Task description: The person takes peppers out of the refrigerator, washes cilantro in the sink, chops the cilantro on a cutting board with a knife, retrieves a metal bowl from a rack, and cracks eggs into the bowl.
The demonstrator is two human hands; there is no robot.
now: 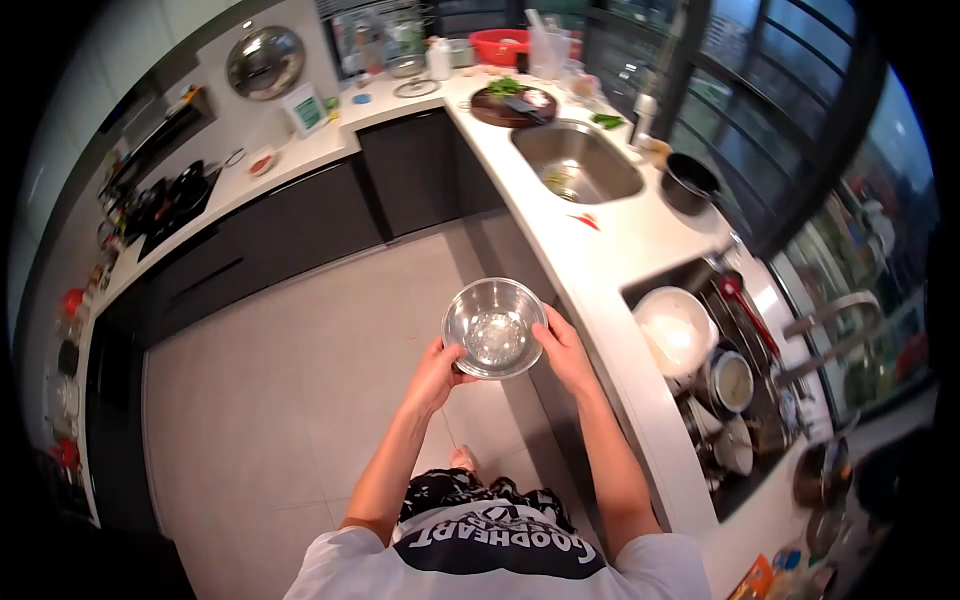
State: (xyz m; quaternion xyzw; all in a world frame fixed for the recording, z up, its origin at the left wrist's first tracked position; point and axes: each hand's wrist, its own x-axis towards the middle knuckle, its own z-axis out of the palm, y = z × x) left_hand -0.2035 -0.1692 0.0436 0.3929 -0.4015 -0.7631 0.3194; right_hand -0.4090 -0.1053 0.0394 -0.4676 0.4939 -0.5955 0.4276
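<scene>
Gripping a steel bowl by opposite rims, left hand and right hand clamped on it, held out over the floor beside the counter. Probably light, rigid and slick, so best pinched at the rolled rim. Farther off, sink and cutting board.

Floor left of hands open — counter edge close right, dish rack crowded beyond.
</scene>
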